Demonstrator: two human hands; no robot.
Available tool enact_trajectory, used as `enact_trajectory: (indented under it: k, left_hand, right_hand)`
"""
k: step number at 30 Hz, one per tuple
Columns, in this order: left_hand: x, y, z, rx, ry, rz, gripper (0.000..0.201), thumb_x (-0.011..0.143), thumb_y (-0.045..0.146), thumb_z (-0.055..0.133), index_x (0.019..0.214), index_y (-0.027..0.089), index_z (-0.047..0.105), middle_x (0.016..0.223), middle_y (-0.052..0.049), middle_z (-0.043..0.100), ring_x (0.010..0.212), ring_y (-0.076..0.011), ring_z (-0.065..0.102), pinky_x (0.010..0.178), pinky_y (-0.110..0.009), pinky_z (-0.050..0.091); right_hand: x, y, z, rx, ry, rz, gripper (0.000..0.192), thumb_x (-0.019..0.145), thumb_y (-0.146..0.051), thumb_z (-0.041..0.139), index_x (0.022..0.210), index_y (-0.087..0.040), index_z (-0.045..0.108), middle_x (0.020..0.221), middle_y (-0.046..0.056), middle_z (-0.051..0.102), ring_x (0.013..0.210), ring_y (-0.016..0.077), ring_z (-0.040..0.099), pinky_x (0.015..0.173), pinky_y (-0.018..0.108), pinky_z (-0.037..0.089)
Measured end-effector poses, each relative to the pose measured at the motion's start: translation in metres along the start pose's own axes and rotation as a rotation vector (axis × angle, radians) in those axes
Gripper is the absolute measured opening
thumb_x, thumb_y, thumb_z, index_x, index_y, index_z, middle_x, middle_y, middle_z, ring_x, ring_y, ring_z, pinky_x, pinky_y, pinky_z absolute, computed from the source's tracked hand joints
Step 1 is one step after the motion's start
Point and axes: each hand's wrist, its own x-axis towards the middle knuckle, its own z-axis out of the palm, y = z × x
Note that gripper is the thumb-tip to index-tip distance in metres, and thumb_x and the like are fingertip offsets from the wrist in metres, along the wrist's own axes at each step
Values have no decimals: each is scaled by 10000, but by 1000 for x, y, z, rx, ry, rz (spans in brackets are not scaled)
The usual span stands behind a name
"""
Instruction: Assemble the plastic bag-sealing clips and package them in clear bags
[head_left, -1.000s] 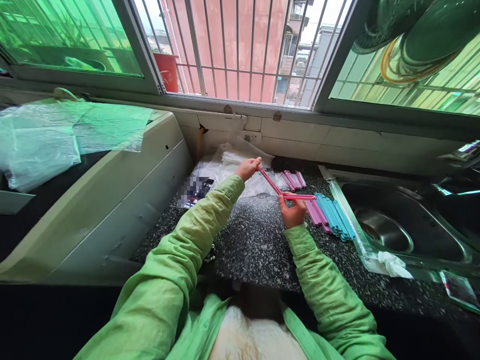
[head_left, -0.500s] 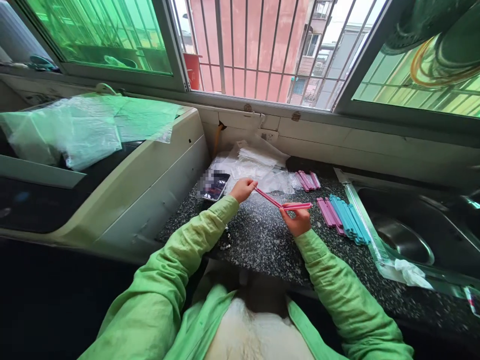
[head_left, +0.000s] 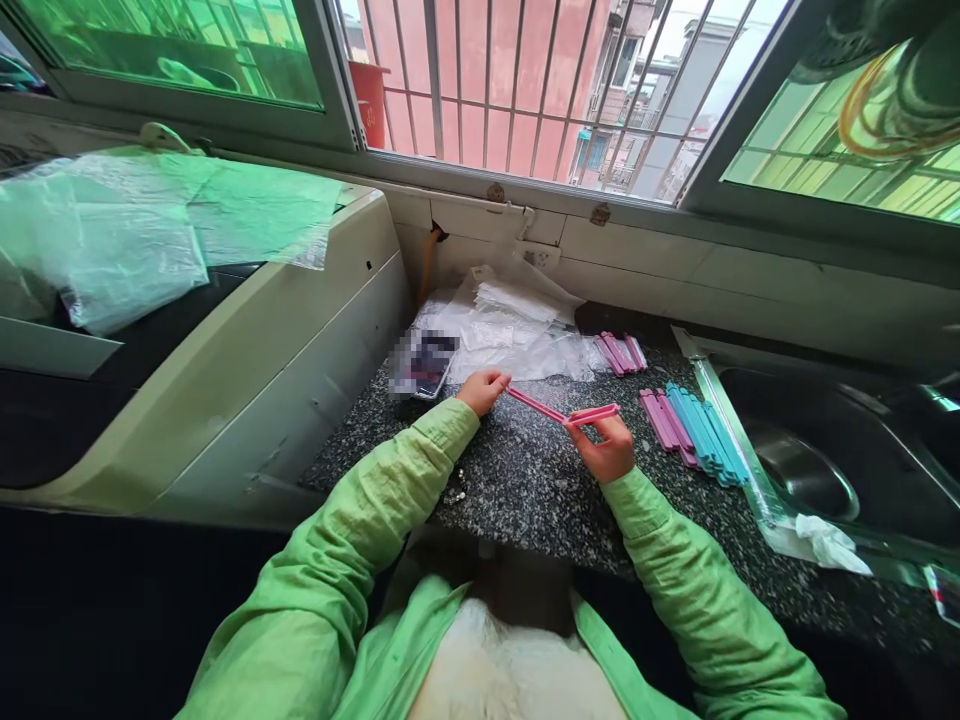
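Observation:
A long, thin pink bag clip (head_left: 537, 404) is spread at its hinge between my two hands, above the dark speckled counter. My left hand (head_left: 482, 392) pinches the far end of one arm. Around the hinge and the other arm, the fingers of my right hand (head_left: 604, 447) are closed. Just to the right lie a row of pink clips (head_left: 663, 425) and, beside them, several turquoise clips (head_left: 705, 432). Further back is a small group of pink clips (head_left: 621, 352), seemingly in clear wrapping.
Clear plastic bags (head_left: 517, 325) are heaped by the wall, with a phone (head_left: 429, 362) at their left. A steel sink (head_left: 806, 480) is set into the counter on the right, a crumpled white tissue (head_left: 831, 545) at its edge. Left stands a bulky appliance (head_left: 315, 370) topped with plastic sheets.
The camera view has shifted slightly. My right hand has turned a little, tilting its arm of the clip upward. Both hands keep their hold.

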Motion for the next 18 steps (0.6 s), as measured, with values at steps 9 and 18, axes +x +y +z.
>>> enact_trajectory:
  k: [9, 18]
  left_hand:
    - [-5, 1, -2, 28, -23, 27, 323, 736, 313, 454, 459, 179, 355, 440, 62, 273, 460, -71, 244, 486, -239, 191]
    - [-7, -1, 1, 22, -92, 72, 323, 748, 371, 417, 493, 181, 356, 428, 62, 286, 457, -69, 256, 475, -228, 200]
  right_hand:
    - [1, -7, -2, 12, -20, -25, 101, 769, -284, 583, 711, -206, 610, 702, 24, 665, 669, 162, 589, 651, 318, 469]
    - [1, -10, 0, 0, -38, -102, 21, 760, -216, 600, 768, -201, 611, 699, 20, 656, 660, 155, 572, 627, 300, 455]
